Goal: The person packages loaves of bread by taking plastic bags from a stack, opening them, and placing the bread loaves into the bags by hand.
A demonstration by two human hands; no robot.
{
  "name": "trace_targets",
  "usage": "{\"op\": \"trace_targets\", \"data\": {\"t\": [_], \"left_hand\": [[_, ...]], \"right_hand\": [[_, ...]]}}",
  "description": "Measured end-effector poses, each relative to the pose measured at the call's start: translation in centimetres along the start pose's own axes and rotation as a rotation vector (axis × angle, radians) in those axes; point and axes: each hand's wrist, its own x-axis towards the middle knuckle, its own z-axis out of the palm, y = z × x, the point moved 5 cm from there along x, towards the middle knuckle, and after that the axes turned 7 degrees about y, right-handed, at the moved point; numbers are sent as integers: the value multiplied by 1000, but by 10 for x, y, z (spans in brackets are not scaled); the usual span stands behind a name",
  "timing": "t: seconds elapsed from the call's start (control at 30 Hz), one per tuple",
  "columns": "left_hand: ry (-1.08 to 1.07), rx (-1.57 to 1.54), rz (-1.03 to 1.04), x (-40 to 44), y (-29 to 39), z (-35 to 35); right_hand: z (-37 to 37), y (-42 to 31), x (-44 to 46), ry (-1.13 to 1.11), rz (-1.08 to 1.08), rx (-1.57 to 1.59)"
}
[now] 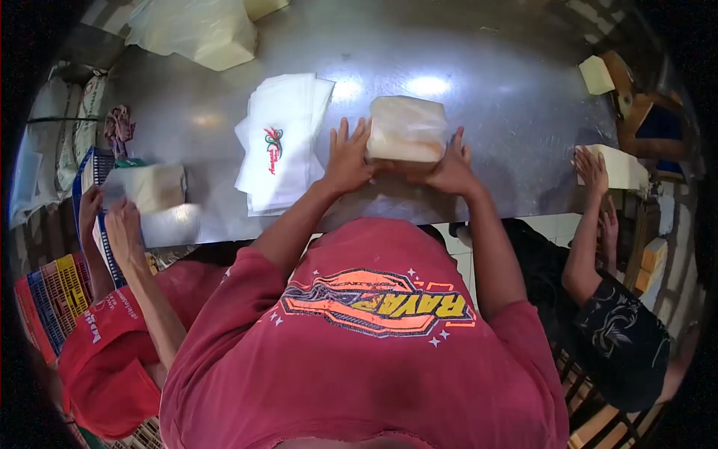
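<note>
A pale block-shaped loaf in a thin clear wrapper [407, 129] lies on the metal table in front of me. My left hand [348, 159] rests against its left side, fingers spread and pointing away from me. Against the right side and near corner is my right hand [453, 166], its fingers also apart. The loaf sits between both hands, and neither hand closes round it. Left of it, a fanned stack of white printed bags [284, 142] lies flat, with a red and green print on the top one.
On the left, a co-worker in red holds a wrapped loaf [153, 187]. On the right, another person's hands are at a pale loaf [617, 168]. More wrapped loaves [217, 37] stand at the back left, a small block [596, 75] at the back right.
</note>
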Motion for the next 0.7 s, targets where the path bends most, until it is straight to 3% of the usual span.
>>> {"op": "trace_targets", "data": {"t": [0.03,0.07,0.17,0.27,0.37,0.4,0.5,0.57,0.6,0.7], "left_hand": [[-36,71,-32,3,2,-9],[87,-47,-64,-2,11,-25],[376,-211,215,-1,81,-79],[165,-128,351,0,118,-66],[157,-76,194,-6,78,-48],[256,-214,155,-10,65,-58],[399,-439,-30,-12,22,-82],[275,-956,-382,-5,6,-93],[281,-1300,-457,0,2,-91],[196,-1485,-813,3,-29,-63]], "right_hand": [[-3,11,0,24,-50,17],[0,21,-3,48,-13,149],[7,42,-19,141,258,770],[27,29,-18,165,493,1111],[38,22,-1,148,575,1045],[34,13,3,131,636,1088],[33,-8,24,316,449,1098],[15,-48,26,304,430,1215],[1,-74,21,311,397,1209],[-29,-110,7,286,225,1230]]}}
